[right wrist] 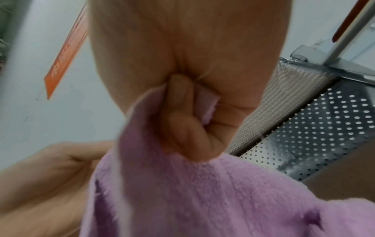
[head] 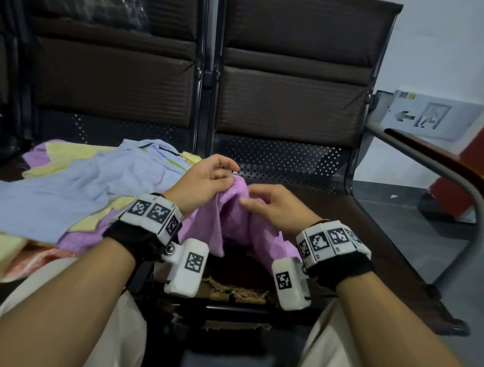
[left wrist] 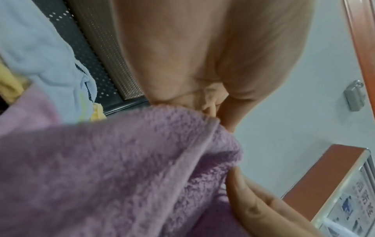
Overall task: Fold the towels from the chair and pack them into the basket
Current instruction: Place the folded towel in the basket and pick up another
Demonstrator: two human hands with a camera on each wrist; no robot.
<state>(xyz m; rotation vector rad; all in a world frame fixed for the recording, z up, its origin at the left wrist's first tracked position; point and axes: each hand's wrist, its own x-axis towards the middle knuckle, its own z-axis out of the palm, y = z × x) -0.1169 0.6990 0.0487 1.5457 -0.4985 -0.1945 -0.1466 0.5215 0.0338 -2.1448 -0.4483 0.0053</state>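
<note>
A purple towel (head: 233, 224) hangs bunched between both hands above the front of the right chair seat. My left hand (head: 207, 179) pinches its top edge; the left wrist view shows the purple towel (left wrist: 121, 168) under the left hand (left wrist: 213, 102). My right hand (head: 273, 205) grips the same edge just to the right; the right wrist view shows a curled finger of the right hand (right wrist: 182, 115) pressing a fold of the purple towel (right wrist: 202, 192) into the palm. A pile of towels (head: 77, 181), light blue on top of yellow and purple, lies on the left chair seat. No basket is in view.
Two dark padded chairs (head: 288, 102) stand joined in a row, with perforated metal at the seat back. A curved armrest (head: 444, 170) with a wooden top borders the right side. My knees (head: 72, 300) in light trousers are below. A white exit sign (head: 432, 116) leans by the wall.
</note>
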